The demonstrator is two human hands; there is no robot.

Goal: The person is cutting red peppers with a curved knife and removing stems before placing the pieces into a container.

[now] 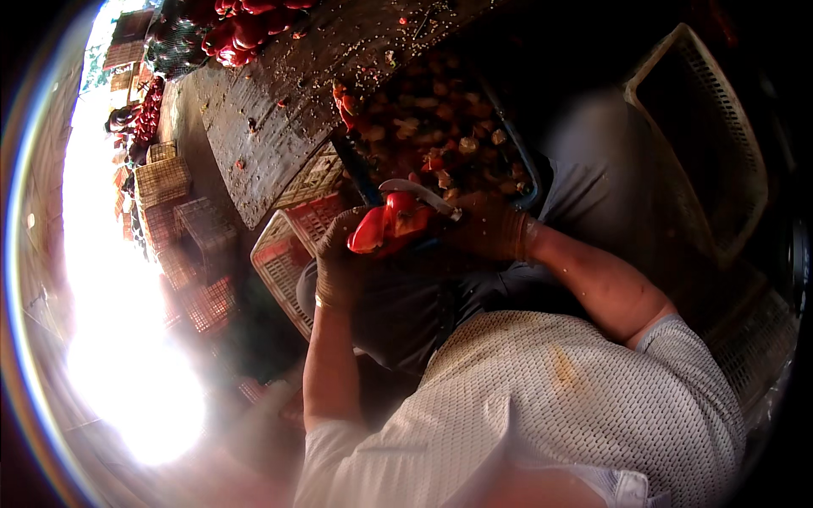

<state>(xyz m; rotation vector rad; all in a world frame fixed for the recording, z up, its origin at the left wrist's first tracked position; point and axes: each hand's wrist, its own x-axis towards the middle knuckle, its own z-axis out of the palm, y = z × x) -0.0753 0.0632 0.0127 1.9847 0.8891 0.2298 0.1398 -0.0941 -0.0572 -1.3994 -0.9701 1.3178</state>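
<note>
My left hand (340,260), in a brown work glove, holds a red pepper (371,230) over my lap. The pepper looks cut open, with pale flesh showing on the right part. A knife with a short curved blade (416,190) is in my gloved right hand (492,225). Its blade lies just above the pepper; whether the two touch, I cannot tell. Fingers of the right hand are lost in shadow, so their exact hold is hidden. Right beyond both hands stands a blue-rimmed bin (526,166) full of pepper cores and scraps (438,120).
A seed-strewn wooden table (244,143) spans the upper left, with whole red peppers (244,32) at its far end. One plastic crate (273,254) stands beside my left knee, another (756,165) at the right. Stacked crates (168,181) and a person (120,119) appear farther left.
</note>
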